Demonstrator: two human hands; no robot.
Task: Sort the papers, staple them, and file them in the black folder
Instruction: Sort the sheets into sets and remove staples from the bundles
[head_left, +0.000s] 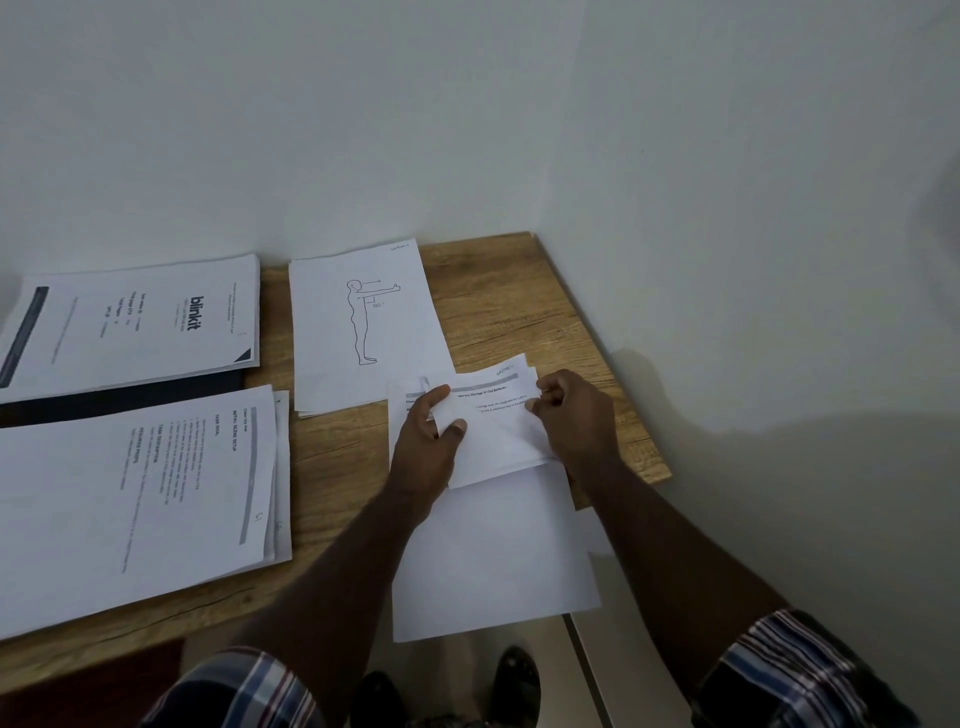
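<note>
Both my hands hold a small stack of printed papers (493, 421), raised and bent over a larger white sheet (493, 551) that hangs past the table's front edge. My left hand (428, 434) grips the stack's left side, thumb on top. My right hand (574, 410) pinches its right edge. A pile with a standing-figure drawing (358, 327) lies just behind. On the left, a text-page pile (140, 499) lies at the front and a "blinkit" pile (135, 322) at the back. The blinkit pile rests on the black folder (130, 397). No stapler is in view.
The wooden table (519, 306) stands in a corner of white walls; its right edge runs diagonally beside my right hand. Below the front edge I see my shoes (514, 675) on the floor.
</note>
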